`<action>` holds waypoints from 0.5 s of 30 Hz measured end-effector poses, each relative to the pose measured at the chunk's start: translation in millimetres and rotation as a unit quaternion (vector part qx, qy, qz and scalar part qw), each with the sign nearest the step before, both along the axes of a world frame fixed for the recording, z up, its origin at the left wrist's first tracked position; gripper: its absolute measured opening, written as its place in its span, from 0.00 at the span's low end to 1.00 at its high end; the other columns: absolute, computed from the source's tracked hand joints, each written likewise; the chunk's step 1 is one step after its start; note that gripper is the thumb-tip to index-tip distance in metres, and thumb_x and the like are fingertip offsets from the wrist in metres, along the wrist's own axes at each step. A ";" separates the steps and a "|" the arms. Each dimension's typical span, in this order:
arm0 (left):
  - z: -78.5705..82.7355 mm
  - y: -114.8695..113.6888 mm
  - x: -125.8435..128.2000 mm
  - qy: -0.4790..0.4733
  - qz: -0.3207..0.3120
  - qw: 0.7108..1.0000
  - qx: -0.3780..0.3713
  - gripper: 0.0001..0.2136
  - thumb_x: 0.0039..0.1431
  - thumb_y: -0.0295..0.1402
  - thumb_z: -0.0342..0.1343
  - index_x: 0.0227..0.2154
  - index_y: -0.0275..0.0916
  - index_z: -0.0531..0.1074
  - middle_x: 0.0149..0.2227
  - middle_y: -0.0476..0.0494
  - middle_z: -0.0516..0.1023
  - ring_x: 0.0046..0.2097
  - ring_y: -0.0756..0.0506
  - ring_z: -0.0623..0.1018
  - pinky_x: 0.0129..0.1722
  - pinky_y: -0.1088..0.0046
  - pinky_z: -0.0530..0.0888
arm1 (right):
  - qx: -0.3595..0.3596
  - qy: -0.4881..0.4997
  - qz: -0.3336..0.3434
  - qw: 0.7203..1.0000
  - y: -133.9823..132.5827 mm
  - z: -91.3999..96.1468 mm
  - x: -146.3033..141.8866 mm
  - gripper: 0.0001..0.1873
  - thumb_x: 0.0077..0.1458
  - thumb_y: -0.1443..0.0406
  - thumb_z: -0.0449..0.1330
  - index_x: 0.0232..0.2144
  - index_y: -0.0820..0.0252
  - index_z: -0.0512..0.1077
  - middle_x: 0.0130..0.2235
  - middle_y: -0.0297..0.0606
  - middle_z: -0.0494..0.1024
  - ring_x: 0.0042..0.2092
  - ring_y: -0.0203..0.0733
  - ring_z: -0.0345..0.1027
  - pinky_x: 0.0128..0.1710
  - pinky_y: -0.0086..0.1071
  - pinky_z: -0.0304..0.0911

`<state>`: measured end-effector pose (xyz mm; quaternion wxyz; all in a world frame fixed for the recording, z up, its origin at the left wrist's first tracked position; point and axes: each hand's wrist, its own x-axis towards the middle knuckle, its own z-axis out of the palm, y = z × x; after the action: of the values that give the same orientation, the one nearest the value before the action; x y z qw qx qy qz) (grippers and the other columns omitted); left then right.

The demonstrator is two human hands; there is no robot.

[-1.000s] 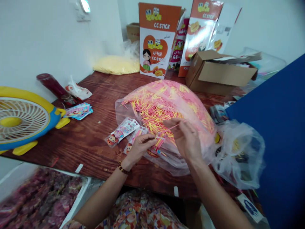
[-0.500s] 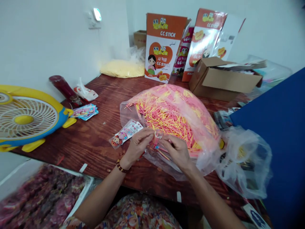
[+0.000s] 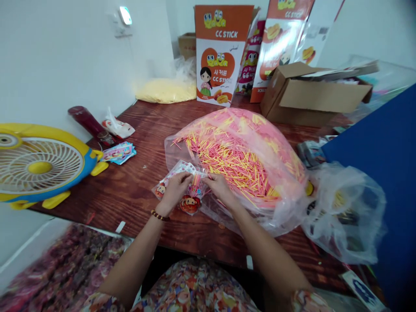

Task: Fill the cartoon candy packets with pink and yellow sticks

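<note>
Between my two hands is a small clear printed packet (image 3: 191, 200) with a cartoon face at its bottom and pink and yellow sticks inside. My left hand (image 3: 177, 190) pinches its upper left edge. The fingers of my right hand (image 3: 218, 185) are closed on its upper right edge. Beneath and left of it, partly covered by my left hand, lie other flat printed packets (image 3: 183, 167) on the table. Just beyond my hands, a large clear plastic bag (image 3: 279, 156) lies open, full of thin pink and yellow sticks (image 3: 234, 162).
A yellow and blue fan (image 3: 42, 164) stands left, near a stack of printed packets (image 3: 119, 151) and a dark red bottle (image 3: 87, 123). Behind are a CC Stick box (image 3: 222, 56) and an open cardboard box (image 3: 312, 97). A crumpled plastic bag (image 3: 351, 212) lies right.
Both hands have moved left and slightly up, away from the sticks' near edge, bringing the packet over the flat packets. Its cartoon front now shows. The camera view has shifted a little.
</note>
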<state>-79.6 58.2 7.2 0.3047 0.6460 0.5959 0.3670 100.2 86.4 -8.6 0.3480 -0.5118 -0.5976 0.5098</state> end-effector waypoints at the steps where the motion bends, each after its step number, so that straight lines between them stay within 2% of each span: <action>1: -7.2 1.7 -1.4 0.023 0.007 1.000 0.007 0.13 0.61 0.39 0.52 0.38 0.36 0.77 0.35 0.42 0.79 0.38 0.45 0.76 0.41 0.69 0.70 | 0.023 -0.049 0.000 0.999 1.1 -4.5 -0.4 0.15 0.53 0.56 0.59 0.21 0.60 0.69 0.21 0.28 0.68 0.25 0.34 0.59 0.27 0.28 0.52; 4: -24.8 2.5 -3.5 0.068 0.018 0.997 0.023 0.17 0.58 0.39 0.56 0.46 0.35 0.74 0.39 0.39 0.78 0.41 0.43 0.76 0.44 0.66 0.71 | 0.071 -0.157 -0.014 0.985 -3.9 -6.2 4.4 0.13 0.55 0.57 0.59 0.26 0.60 0.71 0.24 0.29 0.70 0.27 0.34 0.60 0.28 0.28 0.50; 8: -34.2 -3.1 -5.0 0.067 0.020 0.997 0.010 0.20 0.59 0.40 0.55 0.50 0.35 0.72 0.40 0.40 0.77 0.40 0.43 0.76 0.44 0.64 0.72 | 0.125 -0.212 -0.015 0.969 -19.2 11.8 37.0 0.12 0.60 0.57 0.56 0.35 0.59 0.73 0.27 0.31 0.73 0.29 0.35 0.63 0.30 0.28 0.51; 10: -33.3 -6.9 -9.1 0.070 0.028 0.997 0.009 0.21 0.60 0.41 0.54 0.52 0.35 0.71 0.41 0.40 0.78 0.40 0.43 0.76 0.44 0.64 0.72 | 0.146 -0.273 -0.011 0.951 -24.8 24.4 72.1 0.11 0.61 0.59 0.54 0.35 0.58 0.73 0.28 0.32 0.75 0.29 0.36 0.65 0.30 0.28 0.52; 12: -31.3 -9.9 -17.0 0.077 0.029 0.997 0.013 0.22 0.60 0.43 0.53 0.53 0.35 0.70 0.41 0.40 0.78 0.39 0.43 0.76 0.44 0.64 0.72 | 0.120 -0.361 -0.024 0.925 -28.9 36.9 117.5 0.10 0.61 0.62 0.54 0.36 0.58 0.74 0.29 0.34 0.77 0.30 0.37 0.67 0.30 0.28 0.53; 13: -30.3 -10.5 -22.2 0.085 0.036 0.996 0.015 0.22 0.60 0.43 0.53 0.53 0.36 0.70 0.41 0.40 0.78 0.40 0.43 0.76 0.45 0.64 0.72 | 0.096 -0.415 -0.016 0.905 -30.8 42.4 141.2 0.10 0.61 0.64 0.53 0.37 0.58 0.74 0.30 0.35 0.78 0.31 0.38 0.69 0.30 0.28 0.53; 15: -28.6 -9.3 -34.1 0.114 0.064 0.991 0.019 0.22 0.61 0.44 0.52 0.53 0.37 0.71 0.43 0.39 0.78 0.42 0.41 0.76 0.46 0.62 0.71 | 0.062 -0.527 0.024 0.847 -34.4 50.4 183.3 0.10 0.60 0.66 0.54 0.36 0.59 0.75 0.33 0.41 0.80 0.34 0.40 0.71 0.30 0.29 0.53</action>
<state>-113.7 48.9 -21.4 0.1984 0.6496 0.6599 0.3212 283.5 52.0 41.8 -0.0009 -0.6669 -0.7331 0.1334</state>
